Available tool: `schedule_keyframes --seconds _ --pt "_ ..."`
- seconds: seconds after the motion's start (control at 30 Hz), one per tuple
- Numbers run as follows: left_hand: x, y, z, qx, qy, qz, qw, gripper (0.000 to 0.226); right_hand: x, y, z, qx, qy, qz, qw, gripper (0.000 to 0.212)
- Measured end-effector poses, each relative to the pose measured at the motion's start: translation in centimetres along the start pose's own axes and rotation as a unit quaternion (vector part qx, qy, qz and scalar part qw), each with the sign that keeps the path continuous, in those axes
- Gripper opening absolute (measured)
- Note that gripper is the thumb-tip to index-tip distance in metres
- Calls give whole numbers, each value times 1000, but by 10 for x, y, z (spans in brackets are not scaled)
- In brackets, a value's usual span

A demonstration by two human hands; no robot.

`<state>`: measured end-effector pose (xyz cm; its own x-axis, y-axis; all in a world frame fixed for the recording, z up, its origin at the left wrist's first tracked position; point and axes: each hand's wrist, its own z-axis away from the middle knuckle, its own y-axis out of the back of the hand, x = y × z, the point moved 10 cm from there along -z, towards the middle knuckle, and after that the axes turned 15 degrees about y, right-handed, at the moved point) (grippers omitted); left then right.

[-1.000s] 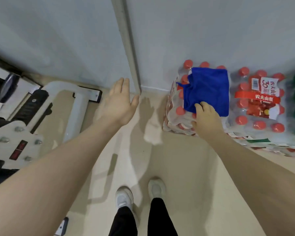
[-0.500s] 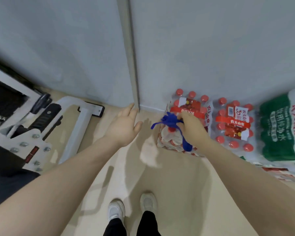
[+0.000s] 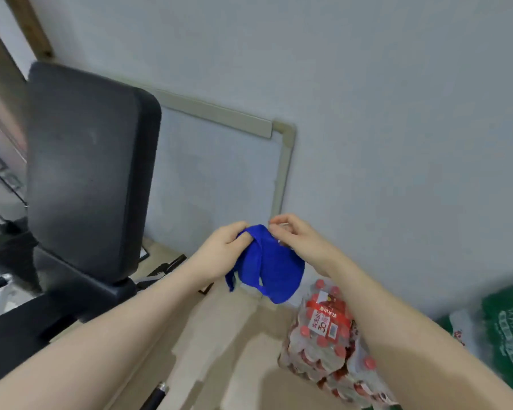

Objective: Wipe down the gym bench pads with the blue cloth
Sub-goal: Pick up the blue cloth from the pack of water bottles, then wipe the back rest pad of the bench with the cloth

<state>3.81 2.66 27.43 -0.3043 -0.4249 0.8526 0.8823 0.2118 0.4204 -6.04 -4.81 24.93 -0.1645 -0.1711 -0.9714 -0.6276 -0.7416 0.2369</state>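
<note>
The blue cloth (image 3: 274, 269) hangs crumpled in mid-air at the centre of the view, held between both hands. My left hand (image 3: 222, 250) grips its upper left edge and my right hand (image 3: 293, 236) pinches its upper right edge. The gym bench's black back pad (image 3: 86, 170) stands raised at the left, about an arm's length from the cloth. A darker seat pad (image 3: 18, 329) shows low at the left, partly hidden by my left forearm.
A grey wall with a beige-framed panel (image 3: 285, 161) stands straight ahead. Shrink-wrapped packs of red-capped water bottles (image 3: 326, 335) lie on the floor at lower right, with a green pack (image 3: 504, 332) beside them. A black handle (image 3: 157, 395) pokes up at the bottom.
My right hand lifted the cloth off the bottle pack and my left hand joined it on the cloth. The view swung up and left, bringing the bench back pad into sight.
</note>
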Motion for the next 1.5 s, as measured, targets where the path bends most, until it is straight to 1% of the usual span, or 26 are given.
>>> schedule_keyframes --seconds 0.13,0.17,0.23,0.33,0.4,0.43,0.5,0.57,0.6,0.67,0.7,0.77,0.83,0.9,0.93,0.97,1.03,1.07,1.13,1.17,1.23,1.3,1.33,1.37,1.43,1.5 --pt "7 44 27 23 23 145 989 26 12 -42 8 -155 -87 -57 982 50" --pt "5 54 33 24 27 169 985 26 14 -54 9 -182 -111 -69 975 47" --pt "0 69 39 20 39 221 974 27 13 -70 8 -192 -145 -108 965 37" --pt "-18 95 41 28 61 269 961 26 1 -89 -4 -162 -161 -137 964 37" --pt "-29 111 40 31 65 291 954 26 -15 -100 -19 -139 -116 -136 974 20" --pt "-34 120 39 35 68 309 948 26 -26 -102 -30 -107 -81 -146 980 16" --pt "-52 144 36 63 91 333 936 26 -50 -99 -51 2 -20 -207 978 17" --pt "-71 165 32 94 142 310 935 24 -63 -104 -69 101 -18 -269 958 27" --pt "-78 169 32 96 177 291 935 22 -68 -112 -74 120 -33 -272 954 34" --pt "-94 177 31 81 234 294 923 15 -80 -135 -89 130 -47 -176 975 37" --pt "-94 179 31 75 236 322 914 11 -87 -136 -94 154 -33 -109 981 36" --pt "-91 192 27 56 200 390 897 18 -111 -134 -104 232 25 -2 972 33" --pt "-86 201 20 25 168 399 901 27 -140 -141 -114 261 90 34 960 26" --pt "-80 211 15 12 146 386 911 29 -164 -167 -129 193 146 118 963 23" --pt "-77 217 12 0 136 399 907 33 -171 -186 -136 138 166 203 955 32" --pt "-75 222 8 -23 127 427 895 41 -175 -204 -140 92 189 303 929 41" --pt "-69 231 2 -82 104 476 869 58 -185 -230 -140 61 252 485 835 50" --pt "-68 235 1 -104 92 487 863 64 -189 -237 -138 60 284 539 791 51" --pt "-72 245 -2 -122 70 489 861 64 -189 -243 -142 42 330 579 745 51" --pt "-77 250 -5 -117 65 485 864 61 -188 -244 -148 29 342 591 730 51" --pt "-82 257 -9 -83 59 424 900 48 -187 -243 -160 12 330 628 704 62" --pt "-81 277 -14 6 36 286 958 35 -199 -234 -174 42 324 667 669 56" --pt "-78 293 -17 68 16 200 977 36 -211 -227 -182 69 323 683 652 52" --pt "-76 308 -21 123 -3 106 987 42 -225 -218 -192 97 323 694 636 52" --pt "-76 328 -35 187 -12 -50 981 57 -247 -199 -215 125 302 711 623 56" --pt "-90 345 -52 216 28 -133 967 70 -257 -189 -234 143 282 717 622 61"
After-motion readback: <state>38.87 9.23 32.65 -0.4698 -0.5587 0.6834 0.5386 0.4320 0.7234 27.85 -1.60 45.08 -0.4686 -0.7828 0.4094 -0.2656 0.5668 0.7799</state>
